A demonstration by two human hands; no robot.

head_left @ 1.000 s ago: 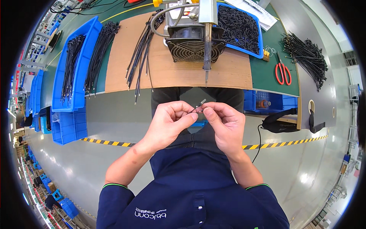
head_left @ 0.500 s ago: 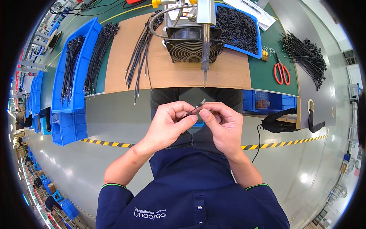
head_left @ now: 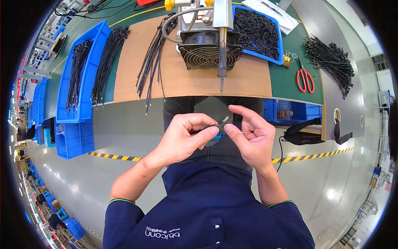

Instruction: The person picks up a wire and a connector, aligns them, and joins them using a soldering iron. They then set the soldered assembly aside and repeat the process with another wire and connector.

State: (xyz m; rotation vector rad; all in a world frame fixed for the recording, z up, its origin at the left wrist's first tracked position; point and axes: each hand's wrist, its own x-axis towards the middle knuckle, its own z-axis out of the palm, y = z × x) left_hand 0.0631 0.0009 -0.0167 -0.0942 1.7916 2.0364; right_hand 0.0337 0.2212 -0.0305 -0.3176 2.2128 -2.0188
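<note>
My left hand (head_left: 184, 139) pinches a thin black cable (head_left: 216, 123) between thumb and forefinger, its metal-tipped end pointing up and right. My right hand (head_left: 253, 139) is just right of that tip, forefinger lifted off it. A thin pale strand (head_left: 244, 132) lies pinched between its thumb and curled fingers. Both hands hover over my lap, in front of the bench edge. Above them a metal rod (head_left: 222, 62) points down from a grey machine with a round fan grille (head_left: 205, 56).
Loose black cables (head_left: 151, 62) lie on a brown board (head_left: 248, 81). Blue trays (head_left: 83, 79) at the left hold more cables. A blue tray of small black parts (head_left: 257, 29), red scissors (head_left: 305, 79) and a cable bundle (head_left: 331, 62) sit at the right.
Both hands pinched the cable end together before. Now my right forefinger has lifted off and the right hand sits slightly apart from the tip.
</note>
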